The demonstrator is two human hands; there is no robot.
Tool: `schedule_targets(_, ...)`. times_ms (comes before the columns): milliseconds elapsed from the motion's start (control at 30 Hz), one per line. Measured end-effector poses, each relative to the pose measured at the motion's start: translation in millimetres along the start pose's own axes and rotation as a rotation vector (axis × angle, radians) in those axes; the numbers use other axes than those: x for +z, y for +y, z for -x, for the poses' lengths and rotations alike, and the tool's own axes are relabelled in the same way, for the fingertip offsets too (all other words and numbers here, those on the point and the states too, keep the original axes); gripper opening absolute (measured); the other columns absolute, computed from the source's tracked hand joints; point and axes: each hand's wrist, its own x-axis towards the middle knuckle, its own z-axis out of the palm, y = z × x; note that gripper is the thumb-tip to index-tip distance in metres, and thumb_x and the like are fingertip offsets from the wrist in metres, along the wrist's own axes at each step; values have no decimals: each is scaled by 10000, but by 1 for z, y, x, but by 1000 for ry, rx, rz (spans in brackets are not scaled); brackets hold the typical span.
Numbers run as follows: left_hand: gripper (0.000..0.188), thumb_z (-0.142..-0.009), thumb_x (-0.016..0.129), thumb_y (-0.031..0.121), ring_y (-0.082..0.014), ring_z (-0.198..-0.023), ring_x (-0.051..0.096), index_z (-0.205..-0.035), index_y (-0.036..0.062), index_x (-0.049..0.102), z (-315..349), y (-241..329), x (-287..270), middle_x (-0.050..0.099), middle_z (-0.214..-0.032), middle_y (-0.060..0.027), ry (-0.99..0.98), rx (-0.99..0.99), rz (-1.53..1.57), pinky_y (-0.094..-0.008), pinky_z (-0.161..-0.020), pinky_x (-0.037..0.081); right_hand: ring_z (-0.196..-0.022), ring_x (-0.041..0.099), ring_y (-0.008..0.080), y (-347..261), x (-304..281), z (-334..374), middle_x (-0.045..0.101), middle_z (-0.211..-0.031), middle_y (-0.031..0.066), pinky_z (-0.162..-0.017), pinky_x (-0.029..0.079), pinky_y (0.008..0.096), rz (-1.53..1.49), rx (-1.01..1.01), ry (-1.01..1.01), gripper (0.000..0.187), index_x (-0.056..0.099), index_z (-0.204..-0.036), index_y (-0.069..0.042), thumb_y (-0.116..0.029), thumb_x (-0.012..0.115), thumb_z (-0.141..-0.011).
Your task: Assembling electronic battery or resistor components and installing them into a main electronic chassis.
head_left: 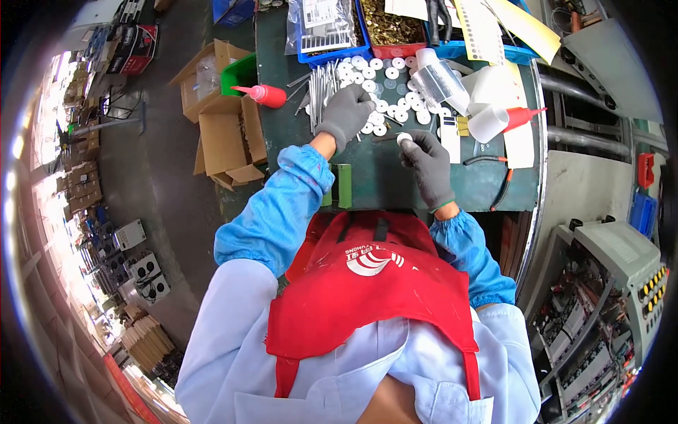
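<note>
My right hand point(429, 162), in a grey glove, pinches a small white disc point(404, 138) between thumb and fingertips above the dark green bench. To its left, my gloved left hand point(347, 113) rests over thin metal rods point(321, 83) and the edge of the white disc pile point(401, 115). Its fingers are bent together, and what lies under them is hidden. Several discs lie loose and flat, each with a small centre hole. A clear plastic cup-like piece point(443, 86) lies on its side by the pile's right end.
A red squeeze bottle point(265, 95) lies at left, another point(521, 119) at right. Black-and-red tool handles point(503, 189) are near the right edge. Behind stand a blue bin point(335, 58) and a red bin of brass-coloured parts point(397, 51). A green block point(344, 185) sits at the front; cardboard boxes point(229, 138) stand left.
</note>
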Motion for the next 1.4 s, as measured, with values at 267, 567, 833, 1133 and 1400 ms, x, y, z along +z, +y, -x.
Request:
schedule_targets(267,174,-848,627,146,-121,-674,608,-930,-6,653,21,18,-10,642,-771,-48,-267,-93,442,-252,-584,507,-661,540,82,-6,14,-8,612,-799,16,-601,441,224,-31,-52,-40,234,637,-1091,14,-153,622,-928)
schedule_targets(567,247,-830,626,172,-150,-687,651,-1020,40,711,60,-7,-6,696,-814,-102,-425,-8,314,-323,-663,537,-703,543,74,2,9,2,628,-855,7,-639,441,214,-4,91,-145,200,665,-1053,8,-124,646,-904)
schedule_targets(833,349,-771,698,257,-342,-965,661,-1052,49,689,-12,-90,-56,700,-964,-190,391,-186,-191,-402,-874,507,-657,501,60,-5,22,7,589,-762,-20,-606,408,213,62,113,-140,152,670,-962,-15,-150,667,-892)
schedule_targets(1133,420,-731,682,223,-328,-999,658,-1117,56,676,-27,-104,-60,690,-1036,-187,339,-147,32,-395,-898,500,-642,502,68,-4,30,12,584,-755,-16,-588,403,224,61,139,-105,157,674,-960,-17,-153,669,-881)
schedule_targets(1400,419,-764,660,219,-358,-1026,638,-1158,78,649,-39,-101,-58,673,-1083,-202,355,-150,-232,-435,-908,487,-675,528,85,-10,46,20,600,-803,-3,-606,424,236,106,174,-132,185,657,-1009,-23,-168,643,-896)
